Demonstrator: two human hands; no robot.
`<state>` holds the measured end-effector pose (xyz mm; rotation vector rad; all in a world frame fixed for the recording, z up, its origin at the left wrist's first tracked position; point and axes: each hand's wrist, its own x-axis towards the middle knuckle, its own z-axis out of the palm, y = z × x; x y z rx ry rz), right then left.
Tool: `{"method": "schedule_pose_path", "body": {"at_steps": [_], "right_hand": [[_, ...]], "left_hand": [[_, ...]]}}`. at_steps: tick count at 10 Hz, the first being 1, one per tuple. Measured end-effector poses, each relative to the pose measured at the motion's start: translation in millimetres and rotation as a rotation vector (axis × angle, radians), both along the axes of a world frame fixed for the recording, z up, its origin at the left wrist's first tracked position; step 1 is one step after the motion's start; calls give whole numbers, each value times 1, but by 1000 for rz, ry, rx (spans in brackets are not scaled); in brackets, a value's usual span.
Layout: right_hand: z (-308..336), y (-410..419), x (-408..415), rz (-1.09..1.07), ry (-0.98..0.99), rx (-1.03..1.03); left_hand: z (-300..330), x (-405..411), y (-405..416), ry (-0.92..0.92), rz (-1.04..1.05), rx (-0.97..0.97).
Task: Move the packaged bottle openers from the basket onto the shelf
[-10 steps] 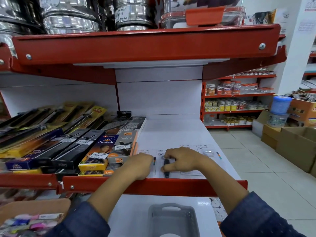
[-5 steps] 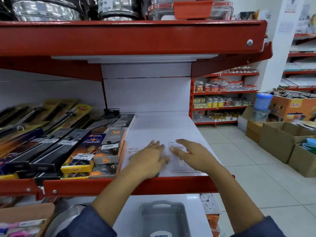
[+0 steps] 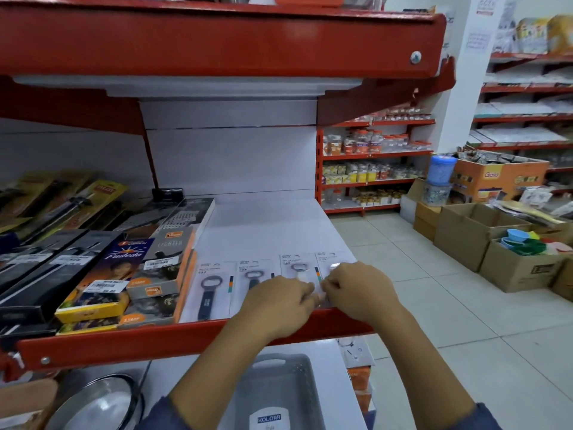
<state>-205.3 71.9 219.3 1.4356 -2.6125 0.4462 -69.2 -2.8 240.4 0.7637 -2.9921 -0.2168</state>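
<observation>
The white shelf with its red front lip is taken as the landmark; it now carries four packaged bottle openers in a row along that lip, to the right of the boxed lighters. Half a second earlier the row was largely hidden under spread hands; since then the fingers have been drawn together over the two rightmost cards. Below the shelf the grey basket is seen with no packages visible, so the transfer is judged nearly complete, with only alignment remaining. The left hand is curled, knuckles up, its grasp undeterminable. The right hand is pinched on a card edge.
</observation>
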Motion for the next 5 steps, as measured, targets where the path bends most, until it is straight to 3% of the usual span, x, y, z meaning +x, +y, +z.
{"method": "schedule_pose_path", "body": {"at_steps": [1, 3, 4, 5], "right_hand": [[-1, 9, 3, 10, 6, 2], [-1, 16, 12, -11, -21, -47], [-16, 23, 24, -37, 60, -140], [-47, 37, 48, -61, 61, -475]], "left_hand": [[-7, 0, 11, 39, 32, -112], [-13, 3, 22, 132, 60, -161], [-19, 10, 26, 190, 75, -171], [-42, 22, 39, 292, 72, -213]]}}
